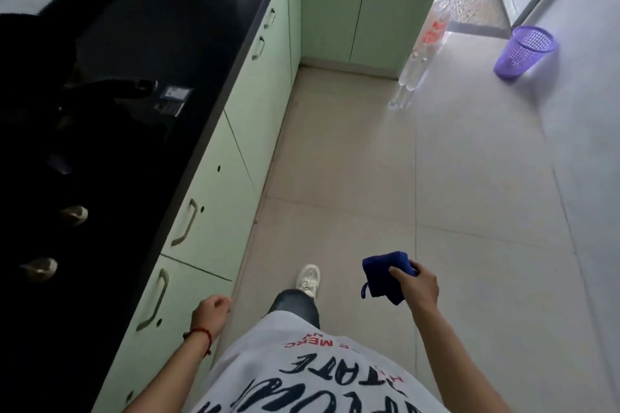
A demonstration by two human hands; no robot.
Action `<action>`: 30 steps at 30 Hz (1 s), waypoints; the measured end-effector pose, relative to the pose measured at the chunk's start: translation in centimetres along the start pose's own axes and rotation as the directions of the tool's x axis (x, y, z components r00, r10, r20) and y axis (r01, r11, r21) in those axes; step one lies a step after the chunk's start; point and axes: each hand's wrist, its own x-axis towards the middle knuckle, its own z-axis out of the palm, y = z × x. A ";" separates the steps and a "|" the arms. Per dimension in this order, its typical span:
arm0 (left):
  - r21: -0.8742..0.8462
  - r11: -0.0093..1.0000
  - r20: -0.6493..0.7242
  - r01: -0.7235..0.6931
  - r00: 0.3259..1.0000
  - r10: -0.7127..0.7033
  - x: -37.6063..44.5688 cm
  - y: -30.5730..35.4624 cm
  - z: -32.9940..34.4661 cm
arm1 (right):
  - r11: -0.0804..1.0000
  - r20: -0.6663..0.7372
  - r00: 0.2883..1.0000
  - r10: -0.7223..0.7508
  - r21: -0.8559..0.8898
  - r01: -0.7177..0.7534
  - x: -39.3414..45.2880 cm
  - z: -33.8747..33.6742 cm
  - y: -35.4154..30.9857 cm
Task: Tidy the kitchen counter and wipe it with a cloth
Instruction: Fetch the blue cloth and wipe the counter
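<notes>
A black kitchen counter (161, 10) runs along the left, very dark, with a gas stove (40, 151) whose knobs (73, 214) face me. A small dark packet with a white label (172, 99) lies on the counter beyond the stove. My right hand (417, 285) is over the floor at lower right, gripping a folded blue cloth (385, 273) with a hanging loop. My left hand (211, 312) hangs beside the cabinet fronts with its fingers curled and nothing in it, a red thread around the wrist.
Pale green cabinets (214, 211) with handles line the counter's front and the far wall. On the tiled floor stand clear plastic bottles (419, 57) and a purple mesh bin (525, 50) by the right wall. My leg and white shoe (308, 278) are mid-floor.
</notes>
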 end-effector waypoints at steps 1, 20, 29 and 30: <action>0.000 1.000 0.004 0.005 1.000 -0.005 1.1 2.0 -0.1 | 1.000 -0.008 1.000 0.006 0.009 -0.006 1.4 0.3 -1.6; 0.026 0.963 0.142 -0.268 0.955 0.262 18.5 43.8 6.1 | 0.978 -0.110 0.976 0.190 0.106 -0.178 26.6 -0.6 -20.4; -0.053 0.992 0.000 -0.117 0.993 0.117 23.4 51.6 6.8 | 0.995 0.115 0.991 -0.069 -0.070 0.077 40.6 1.6 -38.9; -0.074 0.992 -0.018 -0.105 0.994 0.104 23.9 52.2 6.6 | 0.993 0.135 0.988 -0.081 -0.072 0.091 41.6 2.3 -40.9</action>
